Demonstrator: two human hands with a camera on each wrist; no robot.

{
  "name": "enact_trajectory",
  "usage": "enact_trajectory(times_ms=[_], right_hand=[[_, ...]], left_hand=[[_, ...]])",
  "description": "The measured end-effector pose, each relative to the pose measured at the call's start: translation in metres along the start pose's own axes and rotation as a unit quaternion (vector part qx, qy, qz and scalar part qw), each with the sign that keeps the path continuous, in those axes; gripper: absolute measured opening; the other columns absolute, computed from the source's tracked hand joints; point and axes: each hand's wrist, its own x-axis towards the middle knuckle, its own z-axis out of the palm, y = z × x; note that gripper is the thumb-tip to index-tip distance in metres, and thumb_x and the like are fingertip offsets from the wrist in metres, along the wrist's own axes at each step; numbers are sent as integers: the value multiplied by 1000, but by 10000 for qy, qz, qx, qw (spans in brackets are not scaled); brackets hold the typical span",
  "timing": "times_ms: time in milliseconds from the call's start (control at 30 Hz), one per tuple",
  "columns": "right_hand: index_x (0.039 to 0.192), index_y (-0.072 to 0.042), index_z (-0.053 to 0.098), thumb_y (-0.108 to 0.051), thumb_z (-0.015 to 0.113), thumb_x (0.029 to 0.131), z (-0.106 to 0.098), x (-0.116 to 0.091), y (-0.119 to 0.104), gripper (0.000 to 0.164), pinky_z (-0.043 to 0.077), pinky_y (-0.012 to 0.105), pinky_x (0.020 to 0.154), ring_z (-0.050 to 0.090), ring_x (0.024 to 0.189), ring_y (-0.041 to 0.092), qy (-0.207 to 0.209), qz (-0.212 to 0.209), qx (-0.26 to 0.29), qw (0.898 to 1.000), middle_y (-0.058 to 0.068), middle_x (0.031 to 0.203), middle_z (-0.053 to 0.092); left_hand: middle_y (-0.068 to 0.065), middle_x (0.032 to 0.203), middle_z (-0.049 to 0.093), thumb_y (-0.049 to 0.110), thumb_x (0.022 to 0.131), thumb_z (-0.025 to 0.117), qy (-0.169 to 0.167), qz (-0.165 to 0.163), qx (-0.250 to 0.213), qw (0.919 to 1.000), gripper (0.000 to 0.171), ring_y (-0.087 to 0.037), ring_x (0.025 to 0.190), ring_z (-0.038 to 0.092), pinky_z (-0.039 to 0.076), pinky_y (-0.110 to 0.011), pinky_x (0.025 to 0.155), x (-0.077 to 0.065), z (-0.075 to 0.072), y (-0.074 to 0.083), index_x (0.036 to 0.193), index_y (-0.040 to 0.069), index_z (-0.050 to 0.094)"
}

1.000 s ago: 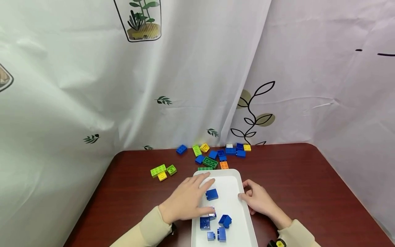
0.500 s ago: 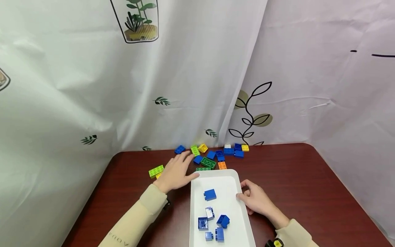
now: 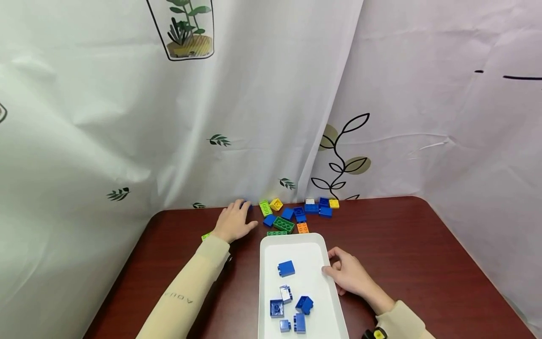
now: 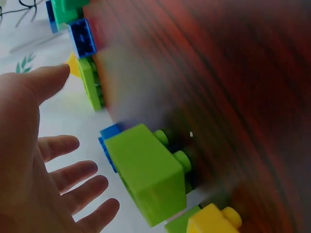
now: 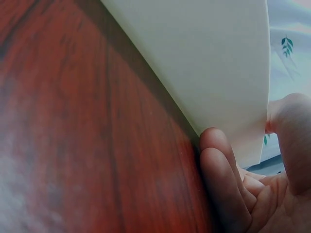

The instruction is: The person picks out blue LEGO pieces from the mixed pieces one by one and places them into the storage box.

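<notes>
My left hand [image 3: 234, 222] stretches over the far left part of the table, fingers spread and thumb apart, with nothing gripped. Its fingertips overlap a blue brick [image 3: 247, 205] at the table's back edge. In the left wrist view, that hand [image 4: 63, 160] hangs near a light green brick [image 4: 150, 170], with a bit of blue brick [image 4: 110, 132] behind it. With my right hand [image 3: 349, 272] I hold the right side of a white tray [image 3: 311, 254], thumb at the rim and fingers against the outer wall. Several blue bricks [image 3: 286, 268] lie in the tray.
Beyond the tray, a loose group of bricks includes a dark green brick [image 3: 283, 225], an orange brick [image 3: 302, 228] and a yellow brick [image 3: 276, 204]. A patterned white curtain [image 3: 254, 94] hangs right behind the brown table [image 3: 394, 235].
My left hand has moved from above the tray, away and to the left, to the blue brick at the back edge. The right hand keeps its hold on the tray.
</notes>
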Motion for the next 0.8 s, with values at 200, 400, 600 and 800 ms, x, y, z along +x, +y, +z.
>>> enact_trajectory(times_ms=[200, 400, 600, 800], right_hand=[[114, -7, 51, -24, 67, 89, -1, 0, 1, 34, 47, 36, 37, 50, 34, 18, -16, -8, 17, 10000, 3, 52, 53], [115, -6, 51, -25, 67, 89, 0, 0, 3, 35, 47, 36, 37, 50, 34, 17, -31, -47, 0, 10000, 2, 52, 52], [115, -6, 50, -24, 67, 90, 1, 0, 1, 35, 48, 36, 38, 51, 35, 17, -101, -21, 15, 9999, 2, 52, 53], [115, -6, 50, -24, 66, 90, -1, -1, 0, 35, 48, 36, 38, 51, 35, 17, -86, 1, 9, 10000, 3, 53, 53]], left_hand=[[-18, 147, 38, 41, 91, 61, -339, -116, 60, 9993, 66, -38, 129, 43, 38, -56, 103, 12, -2, -2, 145, 11, 39], [-19, 144, 40, 33, 93, 61, -507, -101, 175, 9985, 60, -39, 126, 46, 41, -55, 101, 17, -4, -1, 145, 10, 41], [-21, 137, 45, 20, 93, 61, -498, -23, 218, 9985, 52, -38, 117, 52, 47, -51, 95, 18, -6, -1, 141, 8, 46], [-20, 130, 47, 5, 88, 63, -475, 6, 192, 9987, 55, -36, 108, 58, 52, -50, 87, 21, -1, -3, 140, 12, 46]])
